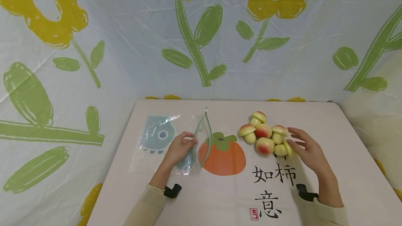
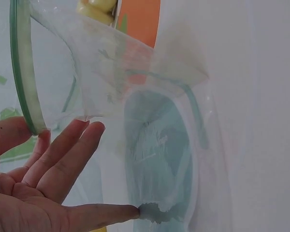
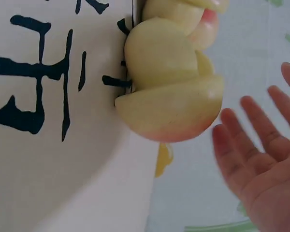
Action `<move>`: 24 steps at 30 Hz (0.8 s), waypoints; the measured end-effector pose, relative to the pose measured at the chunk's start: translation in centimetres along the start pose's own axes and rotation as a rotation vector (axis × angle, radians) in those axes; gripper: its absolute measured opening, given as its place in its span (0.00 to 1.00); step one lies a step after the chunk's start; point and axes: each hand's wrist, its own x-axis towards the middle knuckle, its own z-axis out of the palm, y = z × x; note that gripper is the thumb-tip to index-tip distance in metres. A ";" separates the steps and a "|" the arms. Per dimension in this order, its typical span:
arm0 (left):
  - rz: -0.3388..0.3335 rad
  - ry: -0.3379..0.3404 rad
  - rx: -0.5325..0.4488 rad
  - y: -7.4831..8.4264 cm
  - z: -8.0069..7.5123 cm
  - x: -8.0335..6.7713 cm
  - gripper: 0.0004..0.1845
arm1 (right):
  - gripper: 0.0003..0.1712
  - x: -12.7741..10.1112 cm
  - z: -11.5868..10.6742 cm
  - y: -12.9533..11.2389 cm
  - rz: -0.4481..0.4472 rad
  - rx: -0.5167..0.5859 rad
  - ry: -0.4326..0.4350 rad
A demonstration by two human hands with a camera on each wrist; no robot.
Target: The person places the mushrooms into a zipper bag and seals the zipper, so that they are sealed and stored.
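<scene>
My left hand (image 1: 179, 149) holds a clear zip bag (image 1: 158, 135) with a blue one-eyed monster print by its mouth edge. In the left wrist view the thumb and a finger pinch the end of the green zip strip (image 2: 22, 72), while the other fingers are spread along the bag. The bag's mouth gapes toward the right. My right hand (image 1: 310, 152) hovers with spread fingers beside the nearest toy mushroom (image 1: 282, 150), yellow with a reddish cap. In the right wrist view a small gap shows between the fingertips (image 3: 221, 135) and that mushroom's cap (image 3: 174, 113).
Several more mushrooms (image 1: 263, 130) lie clustered at the right of the table (image 1: 229, 198). The tabletop carries a printed orange persimmon (image 1: 224, 159) and black characters (image 1: 268, 203). A flower-patterned cloth (image 1: 125, 44) hangs behind and at the sides.
</scene>
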 end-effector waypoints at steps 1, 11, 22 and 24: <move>-0.001 0.000 0.000 0.0 0.0 0.0 0.17 | 0.28 -0.1 -0.2 0.3 0.023 0.012 -0.017; -0.009 -0.003 0.000 0.1 -0.1 -0.1 0.16 | 0.31 -0.9 -0.9 2.6 0.153 0.088 -0.104; -0.005 -0.009 0.001 0.1 -0.2 0.0 0.15 | 0.35 -1.1 -1.2 3.9 0.223 0.139 -0.249; -0.006 -0.009 0.000 0.1 -0.2 0.0 0.15 | 0.35 -1.2 -1.1 4.0 0.225 0.152 -0.259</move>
